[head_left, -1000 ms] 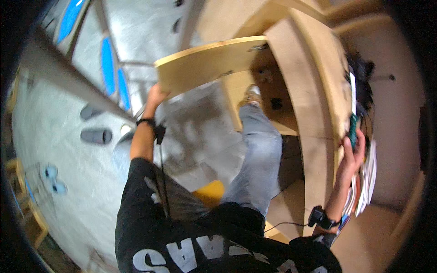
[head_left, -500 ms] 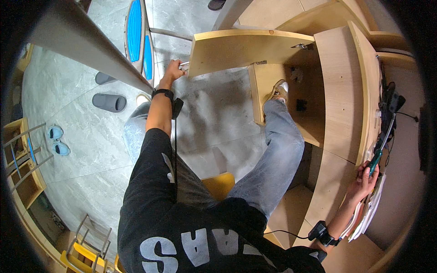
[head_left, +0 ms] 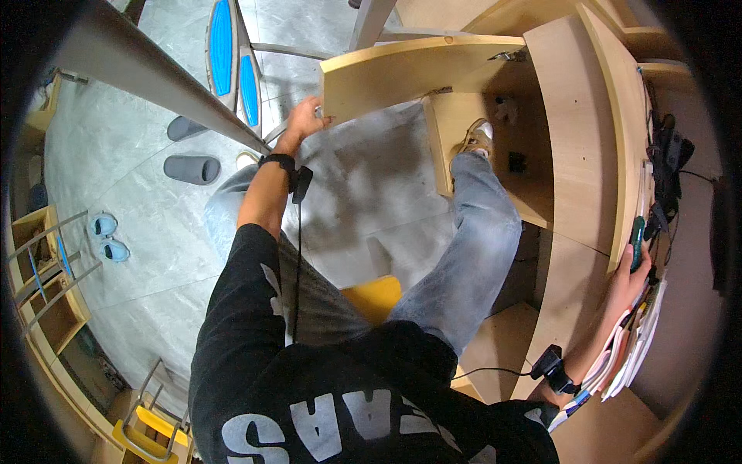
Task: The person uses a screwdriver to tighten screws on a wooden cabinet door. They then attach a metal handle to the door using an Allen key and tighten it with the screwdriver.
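At the free edge of a swung-out wooden cabinet door point(head_left: 417, 69) is my left hand point(head_left: 306, 119), its fingers closed about the edge. A small pale bit shows by the fingertips, too small to name. My right hand point(head_left: 630, 278) is out at the far right, gripping the green handle of a screwdriver point(head_left: 637, 233) whose shaft runs away from me. The screwdriver is down on the ledge behind the raised wooden board, between black cables point(head_left: 668, 158) and a stack of papers and books point(head_left: 634, 348).
My right foot point(head_left: 479, 138) rests inside the open cabinet point(head_left: 529, 189). A grey metal post point(head_left: 170, 81) slants past my left arm. Grey slippers point(head_left: 192, 170) and blue shoes point(head_left: 114, 249) lie on the tiled floor. A blue-topped ironing-board-like frame point(head_left: 221, 54) stands ahead.
The right hand has lowered the screwdriver toward the ledge, and its shaft stands more upright in view. My left hand stays at the door edge, its fingers shifted slightly; the view has moved a little.
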`<state>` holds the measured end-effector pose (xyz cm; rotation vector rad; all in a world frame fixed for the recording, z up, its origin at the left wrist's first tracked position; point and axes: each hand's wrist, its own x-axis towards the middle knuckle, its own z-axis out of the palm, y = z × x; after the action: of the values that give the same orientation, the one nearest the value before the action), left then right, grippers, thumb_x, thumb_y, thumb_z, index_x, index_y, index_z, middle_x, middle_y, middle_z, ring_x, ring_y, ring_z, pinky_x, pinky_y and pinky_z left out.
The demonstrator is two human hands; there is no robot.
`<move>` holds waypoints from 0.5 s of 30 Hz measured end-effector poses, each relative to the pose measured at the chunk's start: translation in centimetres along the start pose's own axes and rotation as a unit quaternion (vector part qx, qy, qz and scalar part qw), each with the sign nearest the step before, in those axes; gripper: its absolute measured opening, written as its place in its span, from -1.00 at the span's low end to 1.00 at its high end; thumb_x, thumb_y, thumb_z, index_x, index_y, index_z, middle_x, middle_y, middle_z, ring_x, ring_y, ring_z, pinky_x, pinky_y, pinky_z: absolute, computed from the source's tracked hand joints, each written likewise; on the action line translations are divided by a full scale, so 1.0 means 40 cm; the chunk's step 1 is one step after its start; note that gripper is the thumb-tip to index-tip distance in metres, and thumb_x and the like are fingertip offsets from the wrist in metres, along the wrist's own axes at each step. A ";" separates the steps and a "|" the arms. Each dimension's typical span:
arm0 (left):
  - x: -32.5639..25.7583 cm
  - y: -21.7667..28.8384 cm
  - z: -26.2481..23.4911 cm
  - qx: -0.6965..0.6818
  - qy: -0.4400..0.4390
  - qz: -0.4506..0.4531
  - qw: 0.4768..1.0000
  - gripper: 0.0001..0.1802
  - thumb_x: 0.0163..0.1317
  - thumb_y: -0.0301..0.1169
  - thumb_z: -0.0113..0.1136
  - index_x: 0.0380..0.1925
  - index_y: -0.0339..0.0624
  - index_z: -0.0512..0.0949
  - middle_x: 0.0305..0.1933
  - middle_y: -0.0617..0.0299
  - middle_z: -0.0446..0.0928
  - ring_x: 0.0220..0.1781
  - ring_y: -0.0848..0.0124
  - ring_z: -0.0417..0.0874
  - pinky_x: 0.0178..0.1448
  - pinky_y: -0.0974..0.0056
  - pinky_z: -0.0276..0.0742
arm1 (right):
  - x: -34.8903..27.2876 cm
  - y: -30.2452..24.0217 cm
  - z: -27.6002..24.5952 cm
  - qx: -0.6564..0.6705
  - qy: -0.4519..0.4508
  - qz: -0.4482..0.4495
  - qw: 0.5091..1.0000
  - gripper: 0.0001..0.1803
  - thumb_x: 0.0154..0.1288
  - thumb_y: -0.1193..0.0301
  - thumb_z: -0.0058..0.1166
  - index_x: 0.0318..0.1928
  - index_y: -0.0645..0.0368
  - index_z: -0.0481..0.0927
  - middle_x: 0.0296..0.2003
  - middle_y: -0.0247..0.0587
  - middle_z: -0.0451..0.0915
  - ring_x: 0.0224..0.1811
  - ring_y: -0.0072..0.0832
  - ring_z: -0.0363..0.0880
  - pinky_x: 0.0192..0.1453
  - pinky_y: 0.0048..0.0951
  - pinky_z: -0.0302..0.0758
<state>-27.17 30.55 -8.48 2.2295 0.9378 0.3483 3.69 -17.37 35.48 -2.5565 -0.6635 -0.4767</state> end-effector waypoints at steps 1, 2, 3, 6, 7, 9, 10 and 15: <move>-0.002 0.013 0.011 0.001 -0.014 0.014 1.000 -0.58 -0.09 -0.28 0.24 -0.15 -0.08 0.54 -0.21 -0.04 0.56 -0.19 0.03 0.58 -0.12 0.11 0.51 | 0.002 -0.005 0.002 -0.055 0.009 -0.039 0.998 -0.50 0.30 0.15 0.02 0.04 0.34 0.40 -0.11 -0.05 0.46 -0.10 -0.32 0.39 0.10 -0.40 0.28; -0.001 0.027 0.027 0.010 -0.034 0.018 0.999 -0.61 -0.08 -0.26 0.24 -0.18 -0.08 0.55 -0.22 -0.05 0.56 -0.19 0.01 0.58 -0.12 0.09 0.51 | 0.003 -0.016 0.002 -0.083 0.010 -0.046 0.995 -0.48 0.30 0.14 0.02 0.04 0.34 0.40 -0.10 -0.02 0.46 -0.08 -0.29 0.39 0.11 -0.38 0.27; -0.002 0.040 0.043 0.013 -0.063 0.021 0.998 -0.64 -0.06 -0.24 0.23 -0.21 -0.08 0.56 -0.23 -0.06 0.57 -0.19 -0.02 0.57 -0.13 0.07 0.50 | 0.003 -0.032 -0.001 -0.096 0.011 -0.016 0.995 -0.47 0.30 0.12 0.01 0.05 0.34 0.41 -0.10 0.00 0.46 -0.07 -0.25 0.40 0.13 -0.36 0.27; -0.038 0.050 0.071 0.030 -0.076 0.049 0.996 -0.72 -0.02 -0.23 0.20 -0.37 -0.19 0.58 -0.33 -0.08 0.58 -0.22 -0.05 0.57 -0.15 0.04 0.51 | -0.028 -0.111 -0.016 -0.148 0.109 -0.149 0.971 -0.55 0.27 0.21 0.08 0.01 0.31 0.45 -0.14 -0.03 0.45 -0.08 -0.27 0.38 0.09 -0.37 0.28; -0.048 0.052 0.079 0.036 -0.076 0.051 0.995 -0.72 -0.02 -0.23 0.19 -0.40 -0.22 0.58 -0.34 -0.08 0.58 -0.22 -0.04 0.58 -0.16 0.04 0.51 | -0.045 -0.146 -0.017 -0.148 0.159 -0.175 0.960 -0.58 0.27 0.24 0.09 0.00 0.30 0.46 -0.15 -0.04 0.45 -0.08 -0.30 0.38 0.08 -0.38 0.29; -0.077 0.066 0.102 0.026 -0.043 0.030 0.998 -0.72 -0.03 -0.24 0.19 -0.41 -0.23 0.57 -0.35 -0.08 0.58 -0.26 -0.04 0.58 -0.18 0.05 0.52 | -0.104 -0.215 -0.005 0.035 0.122 -0.191 0.973 -0.74 0.29 0.41 0.04 -0.06 0.28 0.47 -0.22 -0.22 0.47 -0.23 -0.50 0.38 -0.08 -0.54 0.34; -0.095 0.078 0.116 0.020 -0.030 0.022 0.999 -0.72 -0.03 -0.25 0.19 -0.41 -0.23 0.57 -0.35 -0.08 0.58 -0.27 -0.04 0.59 -0.19 0.05 0.52 | -0.149 -0.245 0.045 0.154 0.028 -0.181 0.971 -0.77 0.28 0.42 0.03 -0.09 0.26 0.48 -0.23 -0.26 0.48 -0.24 -0.54 0.39 -0.10 -0.55 0.35; -0.162 0.149 0.160 0.010 0.022 0.018 1.000 -0.77 -0.08 -0.31 0.23 -0.45 -0.23 0.58 -0.44 -0.08 0.57 -0.37 -0.05 0.59 -0.25 0.03 0.53 | -0.328 -0.364 0.475 0.450 -0.593 0.105 0.659 -0.83 0.21 0.41 0.02 -0.24 0.25 0.53 -0.45 -0.33 0.50 -0.45 -0.60 0.43 -0.37 -0.58 0.35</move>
<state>-25.53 19.80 -8.96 2.2680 0.9285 0.4088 -10.76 -1.27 18.84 -1.5814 -0.6784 1.4097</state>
